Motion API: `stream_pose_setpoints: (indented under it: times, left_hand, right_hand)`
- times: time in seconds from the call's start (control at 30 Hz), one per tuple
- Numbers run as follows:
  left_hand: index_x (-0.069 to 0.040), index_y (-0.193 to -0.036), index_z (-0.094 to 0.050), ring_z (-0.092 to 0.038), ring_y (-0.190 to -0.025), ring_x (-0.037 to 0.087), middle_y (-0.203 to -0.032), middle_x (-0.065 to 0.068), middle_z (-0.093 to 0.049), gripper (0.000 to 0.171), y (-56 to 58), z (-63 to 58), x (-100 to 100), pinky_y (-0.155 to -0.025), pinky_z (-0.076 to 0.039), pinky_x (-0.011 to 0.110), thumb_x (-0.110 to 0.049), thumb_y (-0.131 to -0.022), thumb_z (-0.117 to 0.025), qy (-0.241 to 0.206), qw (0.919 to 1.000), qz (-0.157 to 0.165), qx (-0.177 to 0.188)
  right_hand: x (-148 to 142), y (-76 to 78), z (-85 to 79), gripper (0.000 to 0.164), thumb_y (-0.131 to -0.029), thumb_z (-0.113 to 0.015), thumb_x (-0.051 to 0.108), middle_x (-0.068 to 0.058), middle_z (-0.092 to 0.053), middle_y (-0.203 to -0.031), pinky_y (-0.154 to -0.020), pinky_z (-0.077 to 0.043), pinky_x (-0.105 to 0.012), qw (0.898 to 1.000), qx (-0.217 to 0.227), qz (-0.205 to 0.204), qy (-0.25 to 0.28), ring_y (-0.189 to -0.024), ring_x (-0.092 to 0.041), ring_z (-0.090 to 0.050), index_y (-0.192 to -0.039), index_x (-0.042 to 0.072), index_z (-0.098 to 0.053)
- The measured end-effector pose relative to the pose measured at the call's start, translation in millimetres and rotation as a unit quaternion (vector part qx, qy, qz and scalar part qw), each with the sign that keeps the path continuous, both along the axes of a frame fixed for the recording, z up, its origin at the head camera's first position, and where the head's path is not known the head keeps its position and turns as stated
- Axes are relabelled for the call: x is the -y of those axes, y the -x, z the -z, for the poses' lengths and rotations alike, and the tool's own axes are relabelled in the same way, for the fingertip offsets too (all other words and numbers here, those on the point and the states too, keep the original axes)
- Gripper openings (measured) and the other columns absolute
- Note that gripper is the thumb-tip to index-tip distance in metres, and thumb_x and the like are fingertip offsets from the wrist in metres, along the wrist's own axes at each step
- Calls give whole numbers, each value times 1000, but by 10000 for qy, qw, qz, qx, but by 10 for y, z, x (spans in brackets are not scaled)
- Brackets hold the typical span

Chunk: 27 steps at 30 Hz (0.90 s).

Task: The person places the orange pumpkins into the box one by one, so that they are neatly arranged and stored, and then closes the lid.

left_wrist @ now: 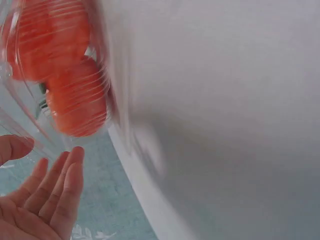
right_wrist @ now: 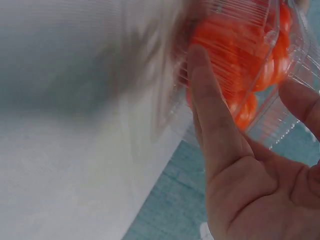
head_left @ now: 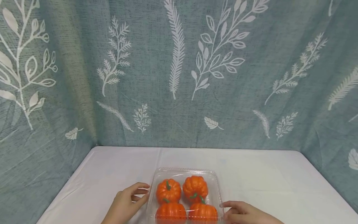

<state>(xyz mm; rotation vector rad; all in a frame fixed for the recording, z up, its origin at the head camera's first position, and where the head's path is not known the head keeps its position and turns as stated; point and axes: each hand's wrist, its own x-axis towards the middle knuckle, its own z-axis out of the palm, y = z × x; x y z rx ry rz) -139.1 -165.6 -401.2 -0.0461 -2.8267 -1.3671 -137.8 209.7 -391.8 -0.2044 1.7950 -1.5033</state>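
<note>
A clear plastic box (head_left: 184, 170) with ridged side walls sits near the front middle of the table. Inside it are several small orange pumpkins (head_left: 168, 191) with green stems, two at the back and others in front. At the box's left side is my left hand (head_left: 127, 200), fingers spread and slightly bent, fingertips right by the wall; its thumb stands apart in the left wrist view. On the opposite side, my right hand (head_left: 246, 213) has its straight fingers (right_wrist: 212, 107) along the ridged wall, with the thumb up near the rim.
A white cloth covers the table (head_left: 260, 177), whose back edge meets a blue-green curtain (head_left: 156, 71) printed with white leaves. The curtain also hangs along the left and right sides.
</note>
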Motion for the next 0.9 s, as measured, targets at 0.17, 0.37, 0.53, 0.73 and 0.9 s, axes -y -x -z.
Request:
stream_pose_setpoints:
  times: [0.17, 0.37, 0.53, 0.73, 0.9]
  left_hand:
    - [-5, -120, -52, -67, -72, 18, -96, 12, -69, 43, -30, 59, 44, -61, -54, 33, -24, -84, -66, -177, 9988, 175, 423]
    - [-1, -122, -45, -62, -62, 17, -98, 16, -67, 44, -27, 83, 135, -54, -50, 30, -24, -88, -61, -637, 9907, 882, 820]
    - [4, -122, -40, -60, -67, 21, -96, 11, -66, 43, 47, 59, 268, -57, -50, 35, -23, -90, -53, -1346, 9608, 1548, 1863]
    - [6, -115, -48, -58, -75, 17, -89, 4, -63, 36, 92, 60, 362, -65, -51, 32, -18, -88, -47, -1670, 9277, 2190, 2522]
    - [4, -93, -59, -49, -63, 7, -74, -3, -57, 21, 108, 86, 411, -58, -44, 20, -11, -85, -48, -2022, 9019, 2919, 2458]
  right_hand:
    - [22, -10, 17, 36, -96, -46, 21, -11, -61, -108, -76, -54, -28, 9979, 53, -467, 456, -87, -16, -61, -119, -6, -51]
    - [38, 14, 56, 26, -96, -44, 14, -8, -63, -98, -69, -52, -20, 9929, -21, -834, 847, -77, -8, -59, -109, -4, -56]
    - [27, 49, 105, 27, -96, -43, 14, -3, -64, -92, -67, -51, -17, 9904, -84, -973, 983, -76, -4, -58, -110, -6, -53]
    - [19, 42, 117, 25, -96, -43, 14, 1, -62, -85, -66, -50, -16, 9913, 28, -910, 955, -72, -2, -57, -110, -4, -53]
    - [10, 38, 109, 27, -95, -44, 15, 2, -61, -84, -68, -51, -16, 9923, 280, -751, 941, -74, -3, -60, -116, -2, -50]
